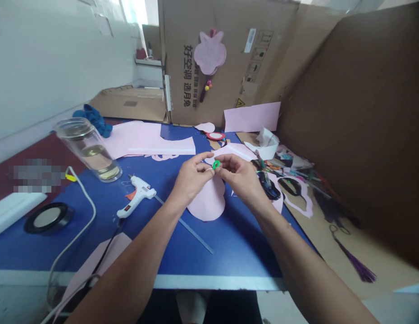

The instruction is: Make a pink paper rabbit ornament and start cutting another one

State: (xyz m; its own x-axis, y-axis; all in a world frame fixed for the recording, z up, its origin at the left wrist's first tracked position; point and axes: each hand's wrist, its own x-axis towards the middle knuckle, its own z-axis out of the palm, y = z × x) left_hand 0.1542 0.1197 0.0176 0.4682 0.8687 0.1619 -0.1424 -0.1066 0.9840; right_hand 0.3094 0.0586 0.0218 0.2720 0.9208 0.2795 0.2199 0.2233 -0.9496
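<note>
Blue tabletop [243, 252], green ring [216, 164] between both hands' [239, 176] fingertips.

Matt pink paper cut-out [207, 202], smooth blue tabletop [229, 261], glossy clear jar [100, 157], rough brown cardboard [236, 85].

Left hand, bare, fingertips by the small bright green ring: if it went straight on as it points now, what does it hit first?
The left hand would likely meet the small bright green ring first, then the right hand. Depth at the fingertips is unclear.
</note>
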